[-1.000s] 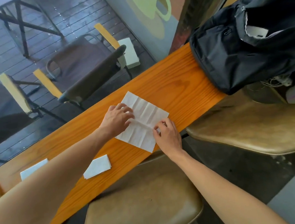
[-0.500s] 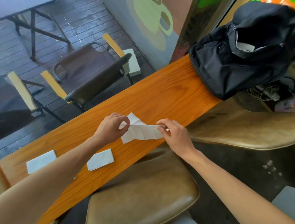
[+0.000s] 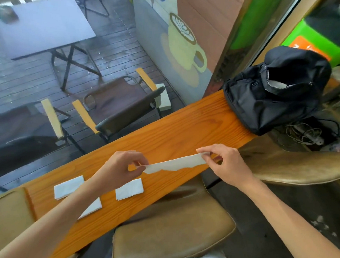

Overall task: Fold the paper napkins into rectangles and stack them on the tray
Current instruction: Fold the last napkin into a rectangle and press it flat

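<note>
wood counter [image 3: 165, 137], 3 folded napkins [image 3: 129, 189], black backpack [image 3: 265, 104]

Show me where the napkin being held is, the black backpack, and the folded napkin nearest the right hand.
held napkin [image 3: 176, 163], head view, middle of the stretched strip
black backpack [image 3: 265, 104], head view, front fabric panel
nearest folded napkin [image 3: 129, 189], head view, centre of its top face

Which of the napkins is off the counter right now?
The long napkin, pinched at its ends by the left hand and right hand; the other three lie flat.
</note>
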